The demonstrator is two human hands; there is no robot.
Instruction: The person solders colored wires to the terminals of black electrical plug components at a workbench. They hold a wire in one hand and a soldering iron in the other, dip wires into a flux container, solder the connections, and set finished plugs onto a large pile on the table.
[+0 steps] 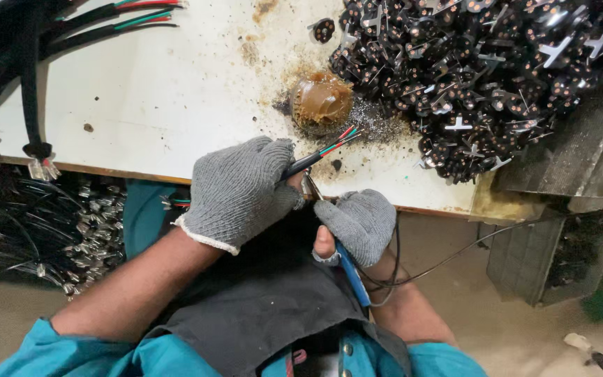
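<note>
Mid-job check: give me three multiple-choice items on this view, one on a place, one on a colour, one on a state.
1. Where does the brown paste tub sit?
A. on the white table, left of the pile of black parts
B. on the floor
C. in the lap

2. What colour are the gloves?
A. blue
B. grey
C. yellow

3. What is the left hand doing?
A. lying open and flat
B. gripping a black cable with bared coloured wires
C. holding the tub

Answers: 1 A, the tub stands on the tabletop beside the pile. 2 B, both hands wear grey knit gloves. 3 B, its fingers are closed on the cable, while the right hand holds a blue-handled tool.
</note>
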